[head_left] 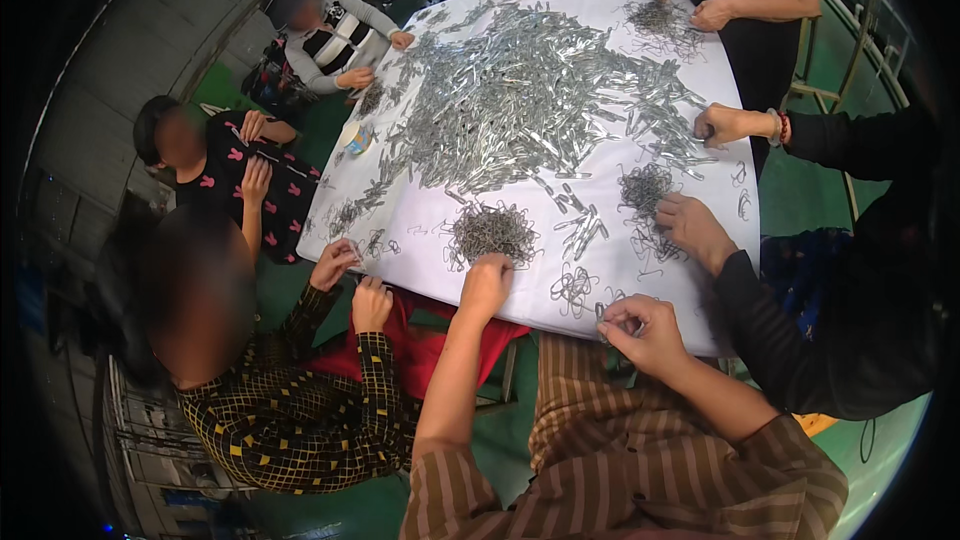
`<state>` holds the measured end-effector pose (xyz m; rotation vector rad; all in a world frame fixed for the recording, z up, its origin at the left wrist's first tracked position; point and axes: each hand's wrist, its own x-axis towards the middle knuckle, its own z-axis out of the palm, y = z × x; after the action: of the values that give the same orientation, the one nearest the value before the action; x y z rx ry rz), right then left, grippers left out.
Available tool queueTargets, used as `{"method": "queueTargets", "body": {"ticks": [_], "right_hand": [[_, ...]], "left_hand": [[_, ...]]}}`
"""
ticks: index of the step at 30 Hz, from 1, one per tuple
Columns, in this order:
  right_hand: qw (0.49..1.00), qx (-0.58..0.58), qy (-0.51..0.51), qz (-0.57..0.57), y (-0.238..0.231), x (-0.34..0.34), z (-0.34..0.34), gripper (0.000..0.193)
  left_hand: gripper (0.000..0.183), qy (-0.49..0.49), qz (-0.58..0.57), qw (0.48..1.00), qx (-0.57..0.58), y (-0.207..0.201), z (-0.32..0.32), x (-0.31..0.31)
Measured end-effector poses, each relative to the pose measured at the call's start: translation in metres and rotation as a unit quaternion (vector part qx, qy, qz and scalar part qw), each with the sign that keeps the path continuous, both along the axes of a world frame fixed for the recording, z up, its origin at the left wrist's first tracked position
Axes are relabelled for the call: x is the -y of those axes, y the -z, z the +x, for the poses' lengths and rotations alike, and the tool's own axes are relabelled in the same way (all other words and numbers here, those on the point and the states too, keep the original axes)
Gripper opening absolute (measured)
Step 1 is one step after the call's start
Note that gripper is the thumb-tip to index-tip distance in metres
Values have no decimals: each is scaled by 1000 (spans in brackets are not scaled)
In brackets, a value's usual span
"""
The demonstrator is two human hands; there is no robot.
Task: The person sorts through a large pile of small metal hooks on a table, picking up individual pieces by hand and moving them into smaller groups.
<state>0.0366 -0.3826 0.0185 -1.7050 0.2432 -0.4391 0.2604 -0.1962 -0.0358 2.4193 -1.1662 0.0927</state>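
My left hand is at the near edge of a dense pile of thin bent wire hooks, its fingers curled down against them. What those fingertips hold, if anything, is hidden. Over the table's near edge, my right hand pinches a small metal clip between thumb and fingers. Just left of that hand lies a loose cluster of wire hooks. Several flat silvery metal strips are scattered beyond it.
A broad heap of shiny metal strips covers the middle of the white table. Co-workers sit or stand around it, with a co-worker's hand close on my right and another's hand on my left. A small tub stands at the left edge.
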Motion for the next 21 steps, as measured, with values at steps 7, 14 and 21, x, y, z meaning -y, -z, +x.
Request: {"method": "queueTargets", "body": {"ticks": [7, 14, 21], "right_hand": [[1000, -1, 0, -6, 7, -1, 2, 10], [1000, -15, -5, -5, 4, -5, 6, 11], [999, -2, -9, -43, -2, -6, 4, 12]], "left_hand": [[4, -103, -237, 839, -480, -14, -23, -11], [6, 77, -353, 808, -464, -63, -112, 26], [8, 49, -336, 828, -446, -60, -134, 42]]}}
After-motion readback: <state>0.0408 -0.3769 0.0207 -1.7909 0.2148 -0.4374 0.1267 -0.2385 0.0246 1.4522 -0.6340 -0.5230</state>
